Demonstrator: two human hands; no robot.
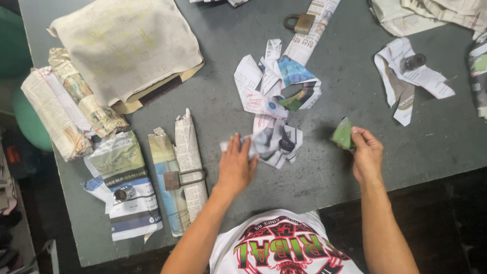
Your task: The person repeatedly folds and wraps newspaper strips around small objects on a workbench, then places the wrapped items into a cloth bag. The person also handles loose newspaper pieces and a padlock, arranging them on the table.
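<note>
Soft even light, slight blur

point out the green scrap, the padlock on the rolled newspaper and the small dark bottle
green scrap [343, 135], head view, middle of its face
padlock [172, 180], head view, brass body
small dark bottle [415, 61], head view, its side

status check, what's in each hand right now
Left hand flat on crumpled newspaper. Right hand pinching green paper scrap. Padlock off left, clear.

Pale printed pouch [129, 185] at table's left
</note>
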